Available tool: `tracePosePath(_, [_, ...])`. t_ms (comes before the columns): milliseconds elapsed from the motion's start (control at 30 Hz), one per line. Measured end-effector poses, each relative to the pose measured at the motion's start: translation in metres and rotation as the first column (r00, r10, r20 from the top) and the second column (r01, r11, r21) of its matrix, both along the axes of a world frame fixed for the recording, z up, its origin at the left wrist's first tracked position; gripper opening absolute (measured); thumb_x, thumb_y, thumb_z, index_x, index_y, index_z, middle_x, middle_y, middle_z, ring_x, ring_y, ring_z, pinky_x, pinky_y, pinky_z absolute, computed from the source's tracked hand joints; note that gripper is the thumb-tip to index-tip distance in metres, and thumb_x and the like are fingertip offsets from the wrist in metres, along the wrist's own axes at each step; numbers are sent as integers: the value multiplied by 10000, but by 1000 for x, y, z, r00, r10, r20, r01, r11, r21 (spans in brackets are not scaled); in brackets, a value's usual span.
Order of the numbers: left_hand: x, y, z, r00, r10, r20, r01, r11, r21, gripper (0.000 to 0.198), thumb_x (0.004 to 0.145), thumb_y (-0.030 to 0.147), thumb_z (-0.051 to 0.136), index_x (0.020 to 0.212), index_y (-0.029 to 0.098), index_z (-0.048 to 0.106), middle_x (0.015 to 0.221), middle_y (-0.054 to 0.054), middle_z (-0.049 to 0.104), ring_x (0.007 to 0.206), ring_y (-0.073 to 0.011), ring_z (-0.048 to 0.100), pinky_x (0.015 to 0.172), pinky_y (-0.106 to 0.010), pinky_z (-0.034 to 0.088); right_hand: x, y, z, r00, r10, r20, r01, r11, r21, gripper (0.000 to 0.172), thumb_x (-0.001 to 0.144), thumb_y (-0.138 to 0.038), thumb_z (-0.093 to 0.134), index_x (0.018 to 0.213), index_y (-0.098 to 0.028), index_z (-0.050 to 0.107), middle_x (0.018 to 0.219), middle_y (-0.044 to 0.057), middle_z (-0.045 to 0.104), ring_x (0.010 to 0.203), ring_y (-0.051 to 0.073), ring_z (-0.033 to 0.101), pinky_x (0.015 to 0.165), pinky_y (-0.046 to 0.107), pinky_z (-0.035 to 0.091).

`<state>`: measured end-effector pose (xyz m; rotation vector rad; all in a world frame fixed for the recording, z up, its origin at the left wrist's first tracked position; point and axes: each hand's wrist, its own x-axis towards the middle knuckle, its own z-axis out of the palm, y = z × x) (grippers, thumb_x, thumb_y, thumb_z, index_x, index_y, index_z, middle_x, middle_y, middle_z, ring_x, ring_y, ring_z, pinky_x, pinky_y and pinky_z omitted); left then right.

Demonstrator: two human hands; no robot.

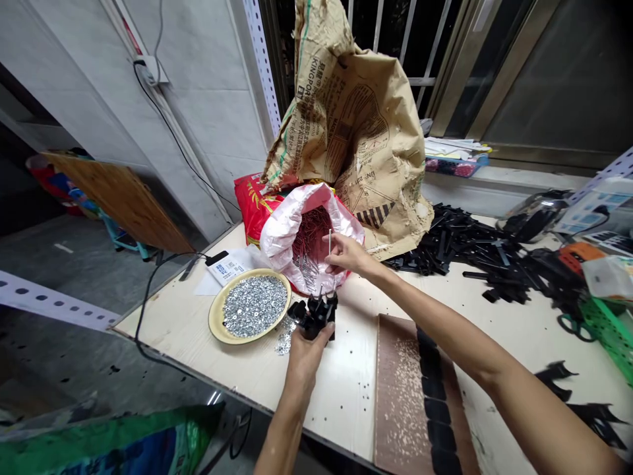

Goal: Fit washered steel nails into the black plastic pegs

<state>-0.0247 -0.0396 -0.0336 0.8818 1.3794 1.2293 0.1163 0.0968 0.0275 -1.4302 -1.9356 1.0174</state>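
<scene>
My left hand [307, 353] is closed around a cluster of black plastic parts [316, 315], held just above the table, with thin metal pins sticking up from them. In front of it, my right hand [346, 254] pinches a thin silver metal pin [330, 240] upright between thumb and fingers. That hand is at the mouth of a white-lined red bag [277, 231], which holds many loose metal pins [307, 269] and dark reddish ones behind them. Left of my left hand, a yellow bowl [213, 323] is full of small silver washers or nuts [254, 305]; some lie spilled beside it.
A big brown paper sack [366, 145] stands behind the bag. Black plastic parts [459, 237] are heaped at the back right. A brown board [395, 396] with a row of black pieces lies at the front. A green basket [608, 336] and scissors [576, 328] are far right.
</scene>
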Motion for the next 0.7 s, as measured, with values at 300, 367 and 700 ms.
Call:
tracePosePath(300, [17, 4, 5, 997, -50, 65, 49, 999, 6, 366, 551, 265, 788, 884, 130, 718, 833, -58, 737, 791, -204, 657, 709, -274, 495, 26, -82, 16, 955, 273, -113, -192, 866, 462, 122, 828, -280, 647, 796, -164, 669, 1007, 64, 641, 991, 176, 575, 906, 344, 429])
tracePosePath(367, [19, 3, 7, 993, -58, 98, 56, 998, 27, 400, 558, 248, 787, 936, 138, 713, 880, -57, 738, 832, -206, 656, 735, -272, 492, 28, -84, 10, 960, 272, -72, -208, 858, 470, 131, 817, -299, 661, 799, -170, 678, 1063, 75, 616, 1035, 185, 556, 927, 356, 411])
tracePosePath(700, [11, 1, -5, 997, 6, 79, -2, 999, -47, 454, 574, 321, 793, 970, 123, 691, 957, -111, 733, 915, -237, 657, 797, -310, 492, -8, 6, 13, 899, -68, 432, -51, 965, 257, 290, 950, -273, 425, 1039, -136, 664, 991, 88, 689, 909, 146, 641, 802, 243, 456])
